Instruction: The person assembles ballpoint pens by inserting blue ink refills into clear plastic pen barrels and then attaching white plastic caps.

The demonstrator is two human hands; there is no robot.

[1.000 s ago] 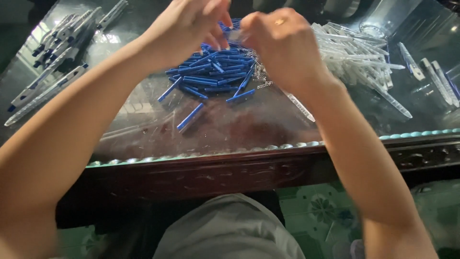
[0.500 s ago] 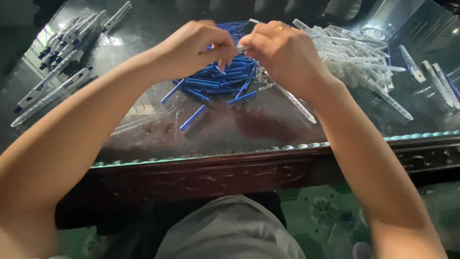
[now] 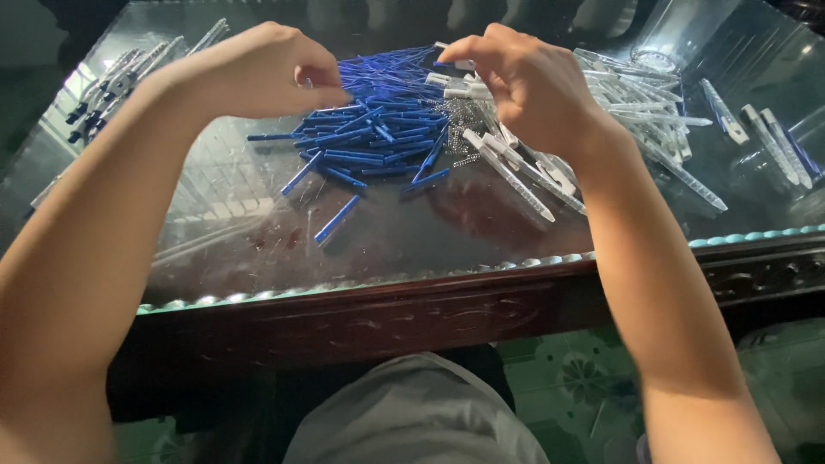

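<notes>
Both hands hovering over the pen-parts heap on the glass table: left hand curled narrow, contents hidden, right hand pinching a small white piece w/ fingertips above the blue refills, which are prob. light, stiff, slippery, so grip mid-shaft.

Open glass is left along the near edge of the desk, while the far half is crowded with small parts.

The middle is blocked by a heap of blue sticks, with one stray blue stick lying apart on the near glass. To the right, passage is barred by a spread of clear plastic tubes and a row of white pieces. The far left corner is taken by dark-tipped clear parts. A strip between this corner and the heap is kept bare.
</notes>
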